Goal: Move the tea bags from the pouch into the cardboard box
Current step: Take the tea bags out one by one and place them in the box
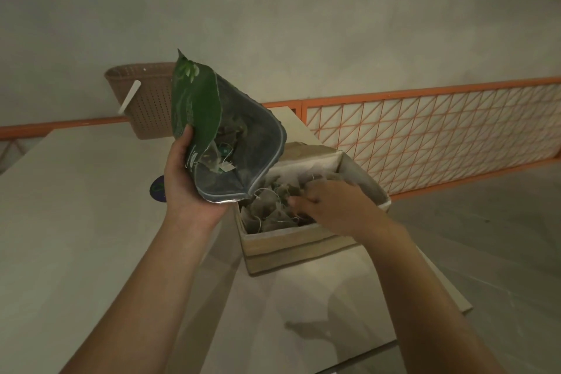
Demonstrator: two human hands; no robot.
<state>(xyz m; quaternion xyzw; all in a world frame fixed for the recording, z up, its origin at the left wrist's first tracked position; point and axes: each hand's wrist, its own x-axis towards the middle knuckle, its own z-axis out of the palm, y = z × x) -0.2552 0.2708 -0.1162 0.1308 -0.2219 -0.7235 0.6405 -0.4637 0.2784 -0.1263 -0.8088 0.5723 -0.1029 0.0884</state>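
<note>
Two bare forearms reach forward over a pale worktop [91,252], where their shadows fall on the surface nearest the camera. The right hand [331,206] is lowered into an open cardboard box [291,249] that stands on the worktop, its fingers curled down among the tea bags [273,212] heaped inside; whether those fingers actually pinch a bag cannot be told, since the fingertips are buried in the pile. The box's flaps stand open and its paper lining shows along the far wall. Just to the left of the box, and raised above its near-left corner, the left hand [185,182] grips a green pouch [197,103] from below and behind, thumb lying along the printed outer face and fingers wrapped round the underside. The pouch is tilted with its wide mouth gaping toward the camera and the box, and its silvery grey inner lining is exposed; a few more tea bags with small paper tags [223,158] lie inside it, close to the lip. A dark round object [158,190] lies on the worktop just beside the left hand, partly hidden by it. Farther back, a brown perforated basket [145,100] stands at the worktop's far edge with a white stick [129,98] jutting from it. Behind it all runs an orange wire-mesh railing [425,130] against a plain grey wall [303,9].
</note>
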